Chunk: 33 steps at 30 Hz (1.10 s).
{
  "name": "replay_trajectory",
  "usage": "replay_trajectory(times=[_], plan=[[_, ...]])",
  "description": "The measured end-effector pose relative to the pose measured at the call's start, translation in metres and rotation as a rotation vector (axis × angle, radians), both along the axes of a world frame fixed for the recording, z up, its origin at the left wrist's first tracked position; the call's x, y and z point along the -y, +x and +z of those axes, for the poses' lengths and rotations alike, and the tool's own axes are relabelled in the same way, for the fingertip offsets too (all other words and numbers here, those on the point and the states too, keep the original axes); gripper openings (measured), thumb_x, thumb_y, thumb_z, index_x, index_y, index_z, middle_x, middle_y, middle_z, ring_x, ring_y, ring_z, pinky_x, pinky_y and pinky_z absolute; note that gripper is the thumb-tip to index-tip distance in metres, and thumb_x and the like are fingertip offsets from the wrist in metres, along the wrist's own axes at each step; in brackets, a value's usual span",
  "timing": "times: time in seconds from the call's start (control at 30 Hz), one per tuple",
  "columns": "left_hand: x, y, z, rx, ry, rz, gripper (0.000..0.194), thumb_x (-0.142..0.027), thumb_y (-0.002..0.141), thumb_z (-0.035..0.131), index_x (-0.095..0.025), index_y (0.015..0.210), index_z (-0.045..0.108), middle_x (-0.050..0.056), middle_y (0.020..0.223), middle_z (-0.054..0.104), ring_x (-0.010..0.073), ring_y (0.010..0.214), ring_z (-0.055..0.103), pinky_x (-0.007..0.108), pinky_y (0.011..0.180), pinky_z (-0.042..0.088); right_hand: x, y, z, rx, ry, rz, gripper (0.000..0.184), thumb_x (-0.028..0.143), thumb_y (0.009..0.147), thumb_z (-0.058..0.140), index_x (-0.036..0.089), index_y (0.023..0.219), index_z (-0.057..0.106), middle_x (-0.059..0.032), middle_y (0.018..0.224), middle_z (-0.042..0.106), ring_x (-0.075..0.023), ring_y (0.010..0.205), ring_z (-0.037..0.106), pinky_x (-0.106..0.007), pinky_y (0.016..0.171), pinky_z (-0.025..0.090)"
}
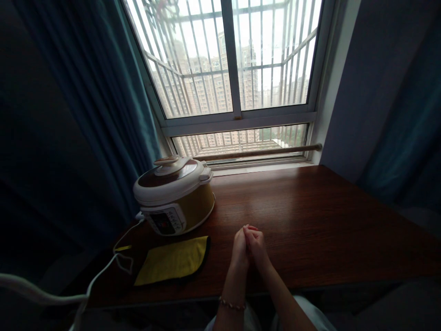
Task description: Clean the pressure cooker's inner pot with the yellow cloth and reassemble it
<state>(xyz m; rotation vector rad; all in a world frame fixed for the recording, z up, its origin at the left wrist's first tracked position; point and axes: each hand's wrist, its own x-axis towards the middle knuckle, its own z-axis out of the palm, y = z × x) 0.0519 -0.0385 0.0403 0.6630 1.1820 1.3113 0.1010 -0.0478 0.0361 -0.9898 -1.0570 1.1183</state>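
Observation:
My left hand [240, 248] and my right hand [257, 243] are clasped together above the brown wooden table [310, 220], near its front edge. Their fingers are closed against each other, and no object shows in them. A bracelet [231, 304] circles my left wrist. To the left of my hands lies a folded yellow cloth [172, 261] with a dark edge. Behind the cloth stands an electric pressure cooker [175, 195] with a white lid, a gold body and a control panel on its front. Neither hand touches the cloth or the cooker.
A white power cord [103, 269] runs from the cooker along the table's left side. A small yellow strip [123, 248] lies by it. Behind the table is a barred window [237, 117] with a horizontal rail [262, 152]. A blue curtain [113, 115] hangs at the left.

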Motion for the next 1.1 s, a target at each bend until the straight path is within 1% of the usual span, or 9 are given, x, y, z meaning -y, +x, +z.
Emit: replay_trajectory(times=[0.1,0.2,0.27,0.33,0.4,0.5,0.73,0.87,1.1], plan=[[0.004,-0.011,0.015,-0.236,0.056,0.103,0.02,-0.029,0.07,0.058,-0.014,0.083,0.059,0.011,0.101,0.059,0.0283,0.112,0.047,0.039,0.094,0.036,-0.002,0.002,-0.002,-0.028,-0.024,-0.029,0.05,0.055,0.075,0.05,0.017,0.044,0.039,0.0049,0.043,0.032,-0.0066,0.043,0.028,-0.022,0.045,0.023],[0.006,-0.022,0.018,-0.794,0.063,0.27,0.038,-0.028,0.074,0.055,-0.015,0.11,0.054,0.014,0.137,0.036,0.0342,0.133,0.012,0.052,0.106,0.011,-0.004,0.004,-0.004,-0.072,-0.066,-0.11,0.055,0.06,0.077,0.042,0.018,0.042,0.036,0.0051,0.039,0.03,-0.0062,0.039,0.028,-0.022,0.044,0.023],[0.006,-0.03,0.012,-1.248,-0.061,0.311,0.048,-0.034,0.079,0.05,-0.013,0.122,0.047,0.018,0.142,0.027,0.0413,0.133,0.007,0.062,0.101,0.006,-0.006,0.006,-0.005,-0.1,-0.091,-0.136,0.058,0.064,0.077,0.039,0.018,0.041,0.038,0.0048,0.038,0.031,-0.0062,0.038,0.028,-0.023,0.043,0.022],[0.005,-0.039,0.005,-1.471,-0.262,0.247,0.054,-0.041,0.083,0.043,-0.01,0.127,0.043,0.023,0.141,0.027,0.0472,0.129,0.014,0.067,0.095,0.013,-0.008,0.006,-0.005,-0.116,-0.109,-0.154,0.059,0.066,0.076,0.038,0.018,0.041,0.039,0.0046,0.038,0.032,-0.0061,0.037,0.028,-0.023,0.042,0.021],[0.005,-0.046,-0.001,-1.505,-0.395,0.148,0.057,-0.044,0.084,0.04,-0.009,0.128,0.043,0.025,0.139,0.028,0.0495,0.126,0.022,0.067,0.091,0.021,-0.008,0.006,-0.004,-0.121,-0.117,-0.162,0.06,0.068,0.074,0.039,0.018,0.041,0.039,0.0046,0.038,0.032,-0.0061,0.037,0.028,-0.023,0.042,0.021],[0.007,-0.048,-0.004,-1.529,-0.365,0.024,0.052,-0.041,0.083,0.043,-0.009,0.123,0.049,0.026,0.137,0.034,0.0494,0.12,0.031,0.065,0.087,0.027,-0.008,0.006,-0.003,-0.129,-0.126,-0.153,0.061,0.07,0.074,0.037,0.018,0.042,0.039,0.0043,0.038,0.033,-0.0061,0.037,0.029,-0.023,0.042,0.021],[0.001,-0.045,0.005,-1.319,0.126,-0.03,0.042,-0.029,0.09,0.031,-0.008,0.122,0.046,0.016,0.12,0.055,0.0194,0.108,0.053,0.025,0.088,0.039,-0.009,0.007,-0.003,-0.135,-0.155,-0.178,0.063,0.072,0.074,0.031,0.018,0.044,0.042,0.0037,0.039,0.035,-0.0066,0.038,0.03,-0.023,0.042,0.021],[0.002,-0.057,0.002,-1.428,0.034,0.012,0.037,-0.022,0.087,0.037,-0.008,0.118,0.051,0.017,0.121,0.054,0.0244,0.114,0.047,0.033,0.096,0.032,-0.009,0.007,-0.002,-0.135,-0.188,-0.215,0.062,0.072,0.073,0.033,0.018,0.045,0.042,0.0033,0.04,0.036,-0.0071,0.039,0.032,-0.023,0.041,0.021],[0.017,-0.04,0.001,-1.562,-0.068,-0.18,0.046,-0.026,0.071,0.062,-0.01,0.114,0.056,0.021,0.126,0.048,0.0364,0.113,0.043,0.044,0.091,0.033,-0.009,0.006,-0.003,-0.14,-0.164,-0.202,0.06,0.07,0.073,0.038,0.018,0.045,0.043,0.0039,0.04,0.036,-0.0068,0.038,0.032,-0.023,0.043,0.025]])
